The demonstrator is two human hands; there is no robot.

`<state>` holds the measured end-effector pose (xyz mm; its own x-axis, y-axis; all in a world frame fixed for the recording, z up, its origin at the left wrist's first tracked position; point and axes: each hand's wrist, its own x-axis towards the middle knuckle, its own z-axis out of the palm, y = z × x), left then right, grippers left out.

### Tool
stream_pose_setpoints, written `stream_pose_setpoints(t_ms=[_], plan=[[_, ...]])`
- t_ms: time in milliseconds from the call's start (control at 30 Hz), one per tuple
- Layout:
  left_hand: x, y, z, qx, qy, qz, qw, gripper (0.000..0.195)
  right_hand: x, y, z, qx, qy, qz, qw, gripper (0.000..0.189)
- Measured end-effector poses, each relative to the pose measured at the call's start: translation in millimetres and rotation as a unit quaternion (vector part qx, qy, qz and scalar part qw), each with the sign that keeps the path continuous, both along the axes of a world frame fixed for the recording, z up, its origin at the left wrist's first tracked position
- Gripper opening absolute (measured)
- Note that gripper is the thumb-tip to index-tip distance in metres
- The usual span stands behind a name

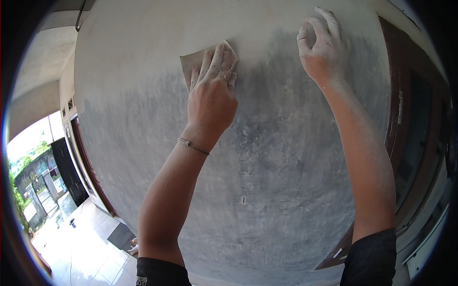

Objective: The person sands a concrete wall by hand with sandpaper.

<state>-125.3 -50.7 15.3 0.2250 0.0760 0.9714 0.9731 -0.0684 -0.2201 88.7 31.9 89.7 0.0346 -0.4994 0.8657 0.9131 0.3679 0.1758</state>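
Observation:
My left hand (pixel 214 96) is spread flat over a sheet of sandpaper (pixel 189 64), pressing it against the plastered wall (pixel 286 150). The sheet's left and upper edges stick out past the fingers, and a fold shows near its right side. White dust coats the fingers of both hands. To the right, my right hand (pixel 323 48) is raised at the wall, fingers apart and curved, holding nothing. Whether its fingertips touch the wall I cannot tell. Around and above both hands the wall is pale; below, it is patchy dark grey.
A dark brown door frame (pixel 404 89) with glass borders the wall on the right. At the left lie a tiled floor (pixel 96 257), a dark step (pixel 121 236) with a small white and orange animal (pixel 134 246) beside it, and a dark gate panel (pixel 68 171).

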Motion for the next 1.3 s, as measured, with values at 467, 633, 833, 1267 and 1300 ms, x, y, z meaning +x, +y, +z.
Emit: stream_pose_setpoints(t_ms=[467,633,833,1267,1300], plan=[[-7.1,-1.5,7.2,0.005,-0.008,0.021,1.0,0.045,4.8,-3.4,-18.0,-0.064,0.023,0.056,0.996,0.025],[-3.2,-3.3,-49.7,-0.027,-0.016,0.018,0.999,0.045,8.4,-5.1,-22.3,-0.02,-0.06,-0.011,0.998,0.032],[-9.7,-6.3,-1.3,-0.002,-0.004,0.016,1.0,0.043,6.9,-5.9,-24.0,-0.05,-0.076,0.0,0.996,0.033],[-1.6,0.7,-4.5,0.03,-0.019,0.029,0.999,0.042,5.0,-20.1,-26.4,-0.033,-0.068,0.086,0.993,0.025],[-1.2,1.6,6.9,0.045,-0.024,0.027,0.998,0.041,5.6,-20.2,-27.0,-0.021,-0.065,0.074,0.995,0.026]])
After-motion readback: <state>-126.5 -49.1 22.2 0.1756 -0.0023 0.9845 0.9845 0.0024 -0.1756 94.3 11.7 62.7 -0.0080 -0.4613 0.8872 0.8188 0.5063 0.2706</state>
